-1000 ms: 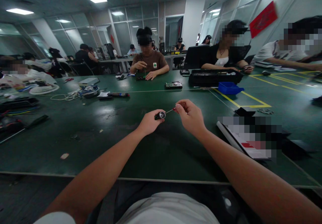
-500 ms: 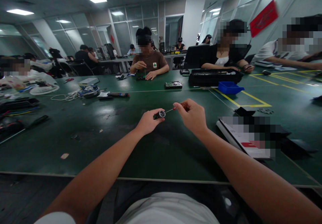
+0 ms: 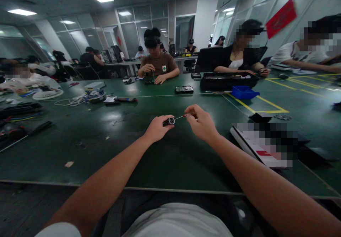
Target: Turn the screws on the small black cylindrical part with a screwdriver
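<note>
My left hand [image 3: 157, 128] is closed around a small dark cylinder [image 3: 171, 120] with a pale ring at its end, which faces me and to the right. Between the fingers of my right hand [image 3: 201, 121] is a screwdriver [image 3: 183, 116] with a thin metal shaft and a reddish handle, mostly covered by the fingers. The shaft points left, its tip at or close to the ringed end of the cylinder; whether they touch I cannot tell. Both hands are held just above the green table [image 3: 170, 166].
Right of my arm lies a white box [image 3: 255, 148] beside black parts. Farther off are a blue tray [image 3: 243, 92], a hard drive [image 3: 184, 89] and a long black casing [image 3: 227, 82]. Tools and cables [image 3: 92, 96] lie at left. A co-worker [image 3: 160, 64] sits opposite.
The fingers of my right hand have shifted and straightened somewhat on the screwdriver handle. My left hand and the cylinder stay in place.
</note>
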`<state>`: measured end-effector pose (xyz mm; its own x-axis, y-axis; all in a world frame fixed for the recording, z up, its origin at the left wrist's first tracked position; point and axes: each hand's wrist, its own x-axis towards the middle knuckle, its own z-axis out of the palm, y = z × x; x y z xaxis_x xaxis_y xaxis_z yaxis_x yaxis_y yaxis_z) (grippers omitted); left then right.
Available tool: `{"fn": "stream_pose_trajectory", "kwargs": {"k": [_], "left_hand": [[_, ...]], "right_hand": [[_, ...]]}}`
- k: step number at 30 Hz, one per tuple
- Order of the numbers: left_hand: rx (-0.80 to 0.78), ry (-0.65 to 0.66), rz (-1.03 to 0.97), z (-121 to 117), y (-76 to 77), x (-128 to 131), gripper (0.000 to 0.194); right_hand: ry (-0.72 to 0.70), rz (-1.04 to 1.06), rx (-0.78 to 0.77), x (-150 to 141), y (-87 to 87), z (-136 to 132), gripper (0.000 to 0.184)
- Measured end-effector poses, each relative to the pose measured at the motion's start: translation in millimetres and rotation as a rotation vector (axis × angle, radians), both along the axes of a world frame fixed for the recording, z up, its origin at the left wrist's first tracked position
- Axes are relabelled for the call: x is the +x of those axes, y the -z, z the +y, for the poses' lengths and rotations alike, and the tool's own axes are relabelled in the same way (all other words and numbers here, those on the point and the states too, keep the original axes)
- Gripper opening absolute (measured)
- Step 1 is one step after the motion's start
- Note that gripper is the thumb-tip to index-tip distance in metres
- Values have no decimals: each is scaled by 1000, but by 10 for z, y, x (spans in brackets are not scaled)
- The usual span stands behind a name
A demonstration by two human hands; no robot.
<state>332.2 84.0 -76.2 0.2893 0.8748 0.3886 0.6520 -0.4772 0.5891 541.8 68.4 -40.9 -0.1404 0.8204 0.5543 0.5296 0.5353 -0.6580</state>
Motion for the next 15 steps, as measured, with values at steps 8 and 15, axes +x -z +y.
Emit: {"fn": "stream_pose_trajectory", "kwargs": {"k": [8, 15], "left_hand": [[11, -12, 38, -16, -26, 20, 40], [27, 1, 39, -10, -25, -6, 39]], "right_hand": [[88, 82, -5, -41, 34, -13, 23], [-43, 604, -322, -59, 126, 148, 20]]}}
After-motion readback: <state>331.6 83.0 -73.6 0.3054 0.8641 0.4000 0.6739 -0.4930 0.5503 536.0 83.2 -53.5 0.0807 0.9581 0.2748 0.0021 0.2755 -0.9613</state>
